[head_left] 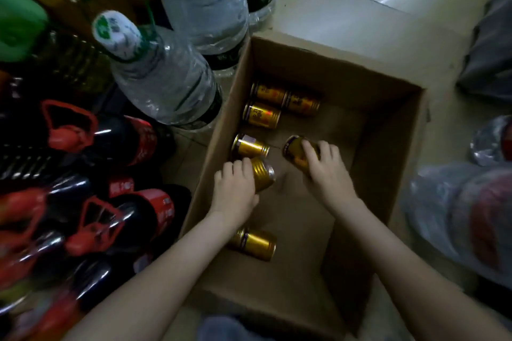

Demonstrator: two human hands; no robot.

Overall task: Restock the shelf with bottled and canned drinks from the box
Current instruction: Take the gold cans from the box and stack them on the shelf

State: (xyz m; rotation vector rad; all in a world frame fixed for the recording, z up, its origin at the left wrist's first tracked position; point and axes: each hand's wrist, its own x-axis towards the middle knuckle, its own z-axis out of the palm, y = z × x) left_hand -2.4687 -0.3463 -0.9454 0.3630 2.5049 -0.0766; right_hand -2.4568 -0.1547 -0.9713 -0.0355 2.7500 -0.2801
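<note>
Each grip wraps one of seven gold cans (260,115).

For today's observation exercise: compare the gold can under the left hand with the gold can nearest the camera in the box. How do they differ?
The can under the left hand is gripped by the left hand; the nearest can lies untouched, partly hidden by the forearm. The gripped can sits mid-box, its end facing right; the nearest can lies closer to the camera. Both are gold cans lying on their sides in the cardboard box.

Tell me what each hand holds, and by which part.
Left hand grips a gold can around its side; right hand grips another gold can likewise, both inside the box.
</note>
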